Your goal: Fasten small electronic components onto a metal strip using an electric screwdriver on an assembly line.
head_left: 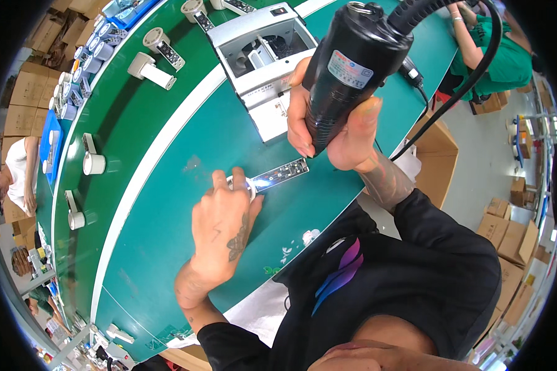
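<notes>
My right hand grips a black electric screwdriver, held upright above the green bench, a thick cable leaving its top. Its tip is hidden from view. My left hand is closed around the round white head of a small device, pressing it flat on the bench. From under those fingers its narrow handle sticks out toward the right, with a bare circuit board along it and a bright bluish glow near the head. The screwdriver hangs close above the handle's far end.
A grey screw feeder stands behind my hands. On the green conveyor lie similar white devices, and more crowd the far left edge near blue trays. Another screwdriver lies right. Co-workers sit at both sides.
</notes>
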Available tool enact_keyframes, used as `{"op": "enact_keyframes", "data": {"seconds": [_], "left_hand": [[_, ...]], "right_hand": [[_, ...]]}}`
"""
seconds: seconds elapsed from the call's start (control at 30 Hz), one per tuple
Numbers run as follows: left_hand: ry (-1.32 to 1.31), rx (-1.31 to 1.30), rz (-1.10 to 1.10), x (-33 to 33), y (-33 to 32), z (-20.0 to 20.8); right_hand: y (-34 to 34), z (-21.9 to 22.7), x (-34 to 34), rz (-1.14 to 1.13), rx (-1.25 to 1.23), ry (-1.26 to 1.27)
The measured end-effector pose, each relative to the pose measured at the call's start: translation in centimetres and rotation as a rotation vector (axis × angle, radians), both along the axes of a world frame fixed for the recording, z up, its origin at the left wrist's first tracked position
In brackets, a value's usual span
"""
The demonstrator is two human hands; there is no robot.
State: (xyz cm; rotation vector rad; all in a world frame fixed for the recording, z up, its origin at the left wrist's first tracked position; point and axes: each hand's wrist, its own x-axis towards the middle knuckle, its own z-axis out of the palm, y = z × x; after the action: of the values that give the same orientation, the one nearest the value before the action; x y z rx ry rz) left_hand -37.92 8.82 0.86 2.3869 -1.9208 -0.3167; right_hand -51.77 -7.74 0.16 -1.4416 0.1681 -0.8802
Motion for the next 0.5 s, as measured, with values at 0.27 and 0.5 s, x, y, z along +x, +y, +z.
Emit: {"op": "enact_keyframes", "data": {"seconds": [0.27, 0.5], "left_hand": [[-0.071, -0.007, -0.053, 0.21, -0.17, -0.26], [-0.029, -0.002, -0.019, 0.24, 0.12, -0.04]], "right_hand": [[-0.28, 0.21, -0.3, 0.035, 0.016, 0.008], [0.27, -0.16, 0.09, 0.042, 0.031, 0.02]]}}
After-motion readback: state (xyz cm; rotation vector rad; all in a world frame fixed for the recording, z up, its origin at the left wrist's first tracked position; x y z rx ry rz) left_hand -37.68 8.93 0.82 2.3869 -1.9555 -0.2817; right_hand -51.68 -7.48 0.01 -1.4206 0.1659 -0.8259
